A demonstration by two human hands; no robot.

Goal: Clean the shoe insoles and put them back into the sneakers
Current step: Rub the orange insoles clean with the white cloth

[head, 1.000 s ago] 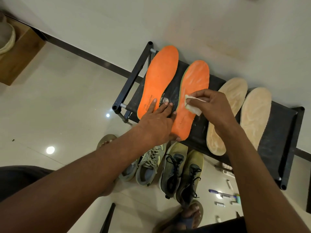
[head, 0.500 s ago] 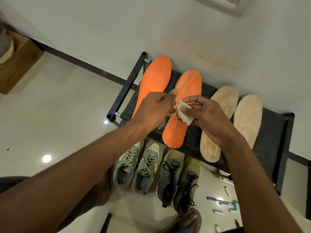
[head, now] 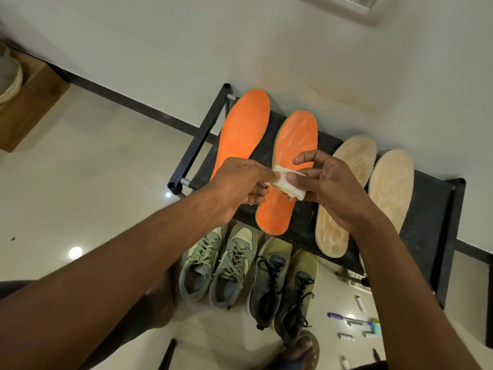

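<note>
Both hands pinch one white wipe (head: 289, 186) above the orange insole (head: 288, 166) — left hand (head: 240, 182) by fingertips, right hand (head: 328, 182) with thumb curled.

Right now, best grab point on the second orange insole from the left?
Probably the heel end of the second orange insole. It overhangs the near edge of the black rack, so a pinch from the front can get under it. Both hands and the white wipe cover its middle.
</note>
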